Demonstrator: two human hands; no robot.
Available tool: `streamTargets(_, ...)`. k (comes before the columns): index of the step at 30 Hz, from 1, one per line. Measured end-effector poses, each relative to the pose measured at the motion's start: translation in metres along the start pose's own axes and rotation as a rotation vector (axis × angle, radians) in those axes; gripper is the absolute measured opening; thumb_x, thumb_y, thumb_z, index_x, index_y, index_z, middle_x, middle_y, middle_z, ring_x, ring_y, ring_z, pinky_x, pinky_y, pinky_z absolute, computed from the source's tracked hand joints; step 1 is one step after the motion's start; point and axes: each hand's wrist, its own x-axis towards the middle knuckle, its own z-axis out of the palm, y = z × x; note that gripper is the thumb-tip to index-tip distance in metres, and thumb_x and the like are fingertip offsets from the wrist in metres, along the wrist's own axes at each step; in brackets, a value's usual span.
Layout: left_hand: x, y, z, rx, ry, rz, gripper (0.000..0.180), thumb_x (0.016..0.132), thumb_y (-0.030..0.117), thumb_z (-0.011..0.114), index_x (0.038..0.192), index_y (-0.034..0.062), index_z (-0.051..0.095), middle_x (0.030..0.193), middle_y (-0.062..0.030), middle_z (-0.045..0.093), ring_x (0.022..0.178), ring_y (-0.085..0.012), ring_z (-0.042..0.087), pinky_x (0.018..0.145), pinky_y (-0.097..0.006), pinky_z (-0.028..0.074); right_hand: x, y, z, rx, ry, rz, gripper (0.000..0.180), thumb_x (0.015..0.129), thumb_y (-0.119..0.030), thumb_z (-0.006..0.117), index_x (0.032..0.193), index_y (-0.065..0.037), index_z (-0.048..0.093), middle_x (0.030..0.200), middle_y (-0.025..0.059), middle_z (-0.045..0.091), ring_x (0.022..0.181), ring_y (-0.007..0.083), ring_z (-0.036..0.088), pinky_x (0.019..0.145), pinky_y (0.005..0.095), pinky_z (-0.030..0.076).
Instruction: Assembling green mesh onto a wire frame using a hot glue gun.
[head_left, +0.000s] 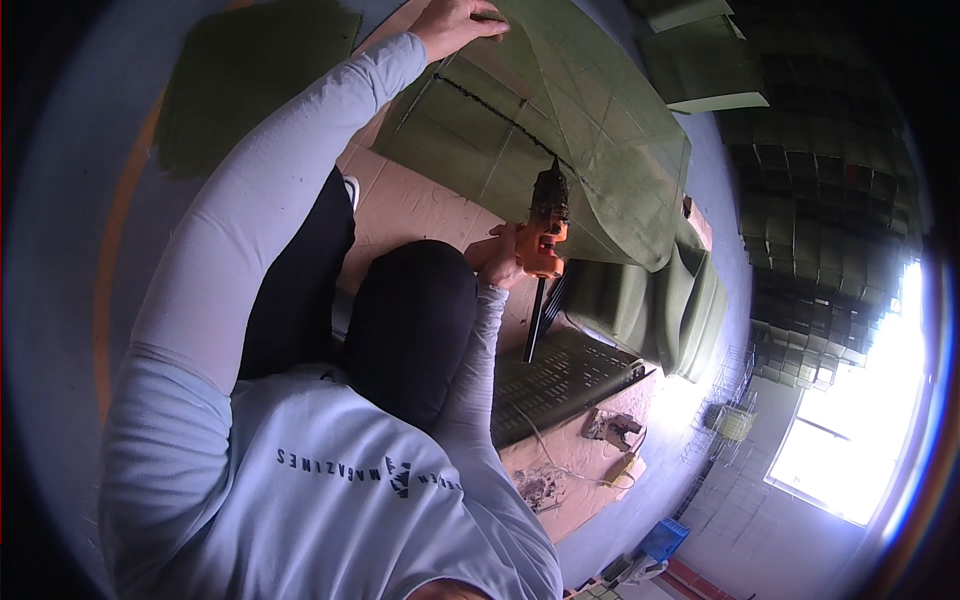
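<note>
On green fabric [590, 110], outstretched left hand [455, 22]

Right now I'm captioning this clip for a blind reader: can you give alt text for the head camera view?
A person's right hand grips an orange handheld power cutter against olive-green fabric spread over a board work surface. The left hand, arm stretched forward, holds the fabric's far edge. More green pieces lie stacked nearby.

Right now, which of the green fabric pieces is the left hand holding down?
The big quilted green sheet spread mid-table, under the orange power tool. The left hand grips its top edge; the folded green stacks lie untouched at the upper right.
</note>
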Motion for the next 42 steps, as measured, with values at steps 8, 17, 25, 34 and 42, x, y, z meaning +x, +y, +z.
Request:
streamTargets(8,0.001,0.000,-0.001,0.017,0.007,0.009,0.027,0.077,0.023,0.061,0.089,-0.0008,0.064,0.078,-0.0113,0.065,0.068,-0.0173,0.060,0.062,-0.029,0.045,0.001,0.009,0.002,-0.097,-0.067,-0.025,0.016,0.071,-0.014,0.060,0.080,-0.003,0.050,0.067,0.0022,0.054,0.066,0.0142,0.051,0.069,0.0303,0.041)
streamTargets(17,-0.002,0.004,-0.004,0.035,-0.019,-0.016,0.027,0.077,0.022,0.061,0.089,-0.0012,0.064,0.077,-0.0109,0.065,0.067,-0.0168,0.060,0.062,-0.028,0.045,-0.007,-0.020,0.018,-0.047,-0.084,0.021,0.017,0.070,-0.013,0.060,0.081,-0.004,0.051,0.067,0.0036,0.056,0.062,0.0142,0.053,0.062,0.0290,0.043)
streamTargets(25,0.000,0.001,-0.002,0.003,-0.009,-0.023,0.026,0.077,0.022,0.061,0.089,-0.0012,0.064,0.080,-0.0121,0.065,0.071,-0.0189,0.061,0.065,-0.029,0.046,-0.003,-0.015,0.012,-0.107,-0.062,-0.043,0.014,0.071,-0.012,0.059,0.079,-0.004,0.051,0.066,0.0033,0.055,0.061,0.0141,0.052,0.062,0.0284,0.043)
streamTargets(34,0.001,-0.002,-0.002,0.020,-0.017,0.014,0.025,0.077,0.021,0.061,0.088,-0.0008,0.064,0.080,-0.0115,0.065,0.070,-0.0178,0.061,0.065,-0.029,0.046,0.000,0.006,0.002,-0.028,-0.044,0.053,0.012,0.072,-0.013,0.058,0.075,-0.004,0.052,0.067,0.0027,0.055,0.065,0.0138,0.052,0.066,0.0293,0.041)
streamTargets(42,-0.001,-0.004,-0.002,0.026,-0.022,0.021,0.025,0.077,0.021,0.061,0.088,-0.0006,0.064,0.077,-0.0105,0.066,0.069,-0.0172,0.061,0.064,-0.028,0.046,-0.012,-0.044,0.029,-0.156,-0.112,-0.093,0.011,0.073,-0.013,0.059,0.071,-0.004,0.053,0.066,0.0031,0.055,0.062,0.0136,0.053,0.063,0.0295,0.042)
